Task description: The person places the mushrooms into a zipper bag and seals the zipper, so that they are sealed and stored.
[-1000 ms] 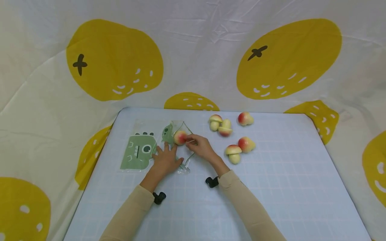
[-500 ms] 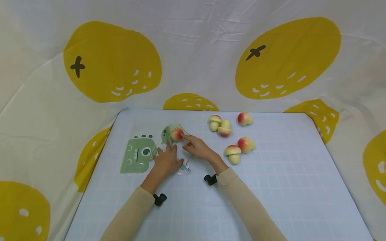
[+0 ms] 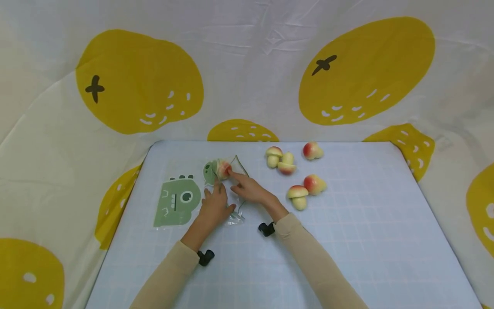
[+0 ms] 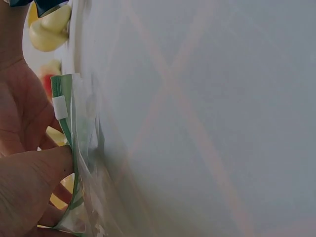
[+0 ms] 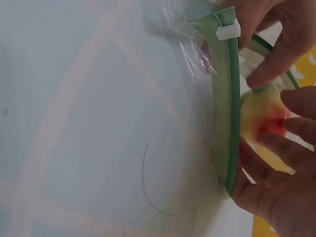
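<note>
A clear zip bag (image 3: 177, 201) with a green dinosaur print lies flat at the table's left, its green-edged mouth facing right. At that mouth is a red-and-yellow toy mushroom (image 3: 224, 169), partly behind the clear film; its stem cannot be made out. My right hand (image 3: 251, 189) touches the red side of the mushroom with an extended index finger. My left hand (image 3: 214, 208) rests on the bag, fingers extended toward the mouth. In the left wrist view the thumb (image 4: 54, 163) lies against the green zip edge (image 4: 66, 128), near a white slider (image 4: 59, 107).
Right of the bag are more toy mushrooms: a pair (image 3: 286, 164) at the back, one (image 3: 312, 150) further right, and a nearer pair (image 3: 298, 197). A pale checked cloth (image 3: 347, 249) covers the table. A fruit-patterned curtain (image 3: 247, 77) hangs behind.
The toy mushroom has moved left, further behind the bag's film. My right hand has gone from holding it with the fingertips to pushing with the index finger. My left hand stays on the bag.
</note>
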